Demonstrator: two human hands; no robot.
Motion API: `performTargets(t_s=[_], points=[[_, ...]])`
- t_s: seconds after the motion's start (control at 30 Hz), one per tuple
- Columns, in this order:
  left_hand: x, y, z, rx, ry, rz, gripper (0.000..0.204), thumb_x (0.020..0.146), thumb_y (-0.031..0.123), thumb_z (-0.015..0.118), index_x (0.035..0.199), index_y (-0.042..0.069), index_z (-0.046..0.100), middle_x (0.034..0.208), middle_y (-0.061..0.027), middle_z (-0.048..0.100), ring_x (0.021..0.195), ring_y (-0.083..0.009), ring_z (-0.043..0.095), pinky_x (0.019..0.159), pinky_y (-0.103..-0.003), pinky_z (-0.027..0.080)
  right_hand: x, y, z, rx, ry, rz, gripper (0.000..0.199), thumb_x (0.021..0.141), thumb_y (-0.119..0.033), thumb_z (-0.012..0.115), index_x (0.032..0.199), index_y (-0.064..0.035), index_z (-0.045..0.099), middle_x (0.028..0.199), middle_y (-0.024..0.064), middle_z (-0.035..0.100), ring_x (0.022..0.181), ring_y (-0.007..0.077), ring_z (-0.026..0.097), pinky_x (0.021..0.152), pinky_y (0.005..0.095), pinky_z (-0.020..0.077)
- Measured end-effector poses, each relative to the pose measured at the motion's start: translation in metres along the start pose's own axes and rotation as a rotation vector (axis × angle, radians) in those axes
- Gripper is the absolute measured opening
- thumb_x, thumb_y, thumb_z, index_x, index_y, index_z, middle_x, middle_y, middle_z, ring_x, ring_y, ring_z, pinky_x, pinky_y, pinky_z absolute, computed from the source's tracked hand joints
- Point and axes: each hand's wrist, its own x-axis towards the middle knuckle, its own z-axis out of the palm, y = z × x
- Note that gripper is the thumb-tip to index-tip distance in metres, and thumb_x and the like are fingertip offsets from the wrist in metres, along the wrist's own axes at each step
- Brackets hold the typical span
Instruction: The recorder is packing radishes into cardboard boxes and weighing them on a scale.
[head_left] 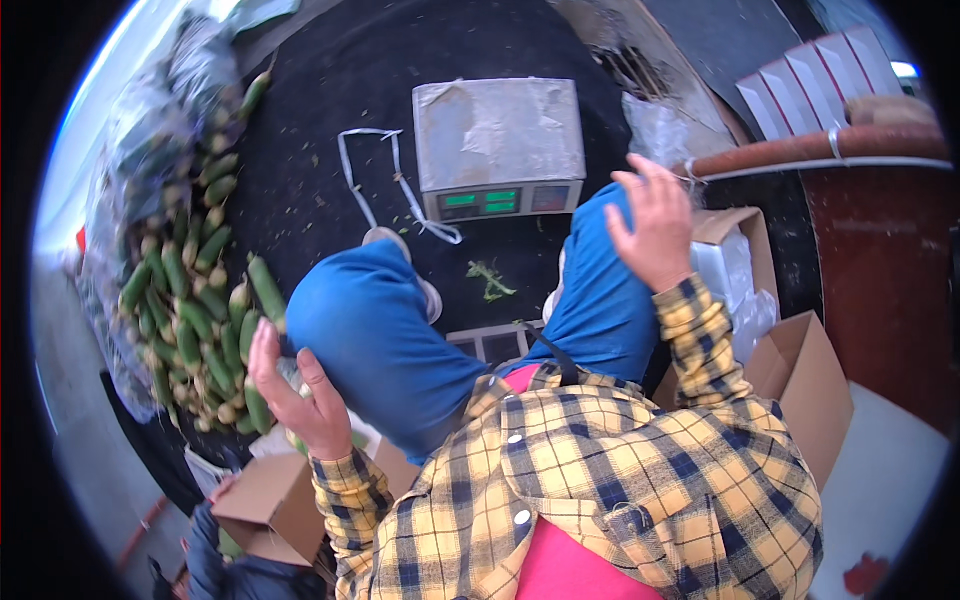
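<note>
My left hand (305,400) is open, its fingers apart, at the right edge of a heap of long green radishes (190,340) with pale ends. One radish (266,287) lies just beyond its fingertips. I see nothing held in that hand. Over my right knee, my right hand (655,228) is raised and open, its fingers spread, with nothing in it. In front of my feet stands a weighing scale (500,135) with a worn grey platform and lit green displays. Its platform bears nothing.
Clear plastic sheeting (150,130) partly covers the heap. A white strap (350,165) and a leafy scrap (490,280) lie on the black ground cover. Cardboard boxes (800,380) with plastic bags stand at my right; another box (265,500) is beside a person (225,560) at lower left.
</note>
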Motion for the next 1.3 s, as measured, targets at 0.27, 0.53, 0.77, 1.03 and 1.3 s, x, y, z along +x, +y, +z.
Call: performTargets(t_s=[0.27,0.53,0.77,1.03,1.3], points=[[0.095,0.063,0.075,0.433,-0.763,0.322,0.025,0.082,0.026,0.062,0.083,0.002,0.054,0.083,-0.0128,0.058,0.084,-0.0302,0.058,0.073,-0.039,0.045,-0.008,0.005,-0.015,0.176,-0.018,-0.010,0.026,0.077,-0.020,0.064,0.098,-0.0047,0.061,0.104,0.0082,0.060,0.098,0.0254,0.056,0.094,0.0407,0.0406],[0.105,0.073,0.155,0.313,-0.954,0.412,0.027,0.086,0.026,0.058,0.079,0.001,0.050,0.078,-0.0182,0.058,0.073,-0.0378,0.057,0.063,-0.044,0.044,-0.055,0.037,-0.005,0.390,0.254,0.115,0.005,0.079,-0.009,0.062,0.083,-0.0057,0.060,0.092,0.0070,0.063,0.085,0.0260,0.061,0.084,0.0382,0.0464],[0.086,0.086,0.184,0.256,-1.027,0.525,0.024,0.087,0.024,0.057,0.082,0.002,0.051,0.076,-0.0133,0.058,0.070,-0.0328,0.057,0.061,-0.041,0.043,-0.178,0.081,-0.002,1.225,0.625,1.014,0.030,0.092,-0.019,0.053,0.117,-0.0014,0.049,0.107,0.0080,0.056,0.099,0.0145,0.056,0.085,0.0269,0.0465],[0.089,0.054,0.167,0.423,-0.894,0.554,0.027,0.085,0.030,0.058,0.084,0.004,0.050,0.079,-0.0163,0.058,0.078,-0.0366,0.058,0.064,-0.046,0.045,-0.313,0.220,0.027,0.863,1.402,1.555,0.108,0.071,-0.076,0.052,0.142,-0.0035,0.016,0.135,0.0201,0.034,0.127,0.0311,0.035,0.109,0.0420,0.0244],[0.033,0.047,0.181,0.388,-0.573,0.616,0.018,0.076,0.023,0.065,0.076,0.007,0.056,0.075,-0.0076,0.059,0.075,-0.0245,0.060,0.067,-0.036,0.045,-0.450,0.320,-0.036,-0.277,1.250,1.331,0.055,0.088,-0.042,0.044,0.108,0.0086,0.048,0.098,0.0172,0.064,0.092,0.0287,0.060,0.091,0.0423,0.0433]])
